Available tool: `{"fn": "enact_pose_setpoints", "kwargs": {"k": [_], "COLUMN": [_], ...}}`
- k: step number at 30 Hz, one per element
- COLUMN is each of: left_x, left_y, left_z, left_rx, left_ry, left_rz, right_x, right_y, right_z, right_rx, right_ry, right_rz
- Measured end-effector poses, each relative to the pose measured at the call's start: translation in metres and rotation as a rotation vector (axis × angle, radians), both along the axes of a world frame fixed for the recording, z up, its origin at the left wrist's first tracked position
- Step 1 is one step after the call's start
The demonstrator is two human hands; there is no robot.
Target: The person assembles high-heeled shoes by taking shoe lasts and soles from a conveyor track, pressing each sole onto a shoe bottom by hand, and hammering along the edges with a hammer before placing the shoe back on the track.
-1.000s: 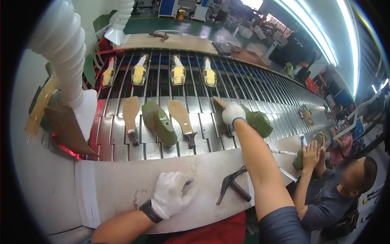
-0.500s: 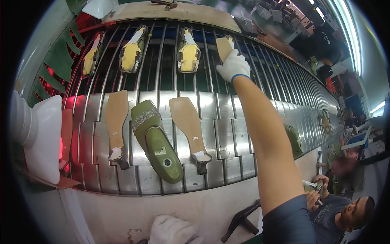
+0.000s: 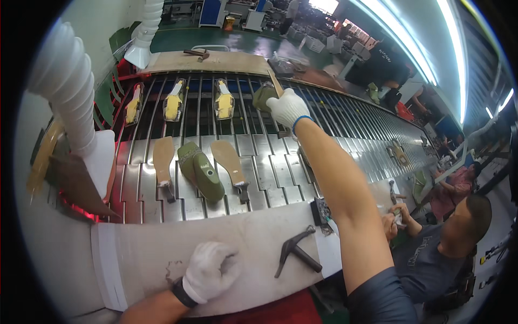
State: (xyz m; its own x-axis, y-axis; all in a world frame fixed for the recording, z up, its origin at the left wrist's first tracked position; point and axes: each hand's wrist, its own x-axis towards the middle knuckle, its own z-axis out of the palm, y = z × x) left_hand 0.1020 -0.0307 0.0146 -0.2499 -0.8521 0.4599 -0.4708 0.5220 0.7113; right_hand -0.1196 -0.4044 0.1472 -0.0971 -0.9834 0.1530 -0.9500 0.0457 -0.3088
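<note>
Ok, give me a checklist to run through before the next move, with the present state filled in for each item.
1. Tan insole gripped by the right hand: ok, its tip shows past the fingers.
2. Green shoe beside the right hand, unheld: cannot tell, the glove hides part of it.
3. Left hand free: ok, loosely curled over the bench, nothing seen in it.
4. Hammer clear of the left hand: ok, lying to its right.
5. Metal slats in full view: not ok, the right forearm covers some.
6. Co-worker's hands clear of the right hand: ok, well apart.
</note>
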Motion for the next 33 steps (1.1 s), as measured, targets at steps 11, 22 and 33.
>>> {"fn": "enact_pose_setpoints", "kwargs": {"k": [11, 22, 33], "left_x": [0.003, 0.070, 0.080], "left_y": [0.067, 0.112, 0.132], "left_z": [0.044, -0.029, -0.032], "left_rx": [-0.893, 0.293, 0.233], "left_ry": [-0.513, 1.011, 1.003], "left_rz": [0.371, 0.275, 0.237], "right_x": [-0.004, 0.015, 0.045], "right_y": [0.433, 0.361, 0.424], "right_z": [-0.038, -0.124, -0.126], "right_rx": [0.517, -0.181, 0.244], "right_ry": [-1.311, -0.272, -1.109], "right_rz": [0.437, 0.488, 0.334]}}
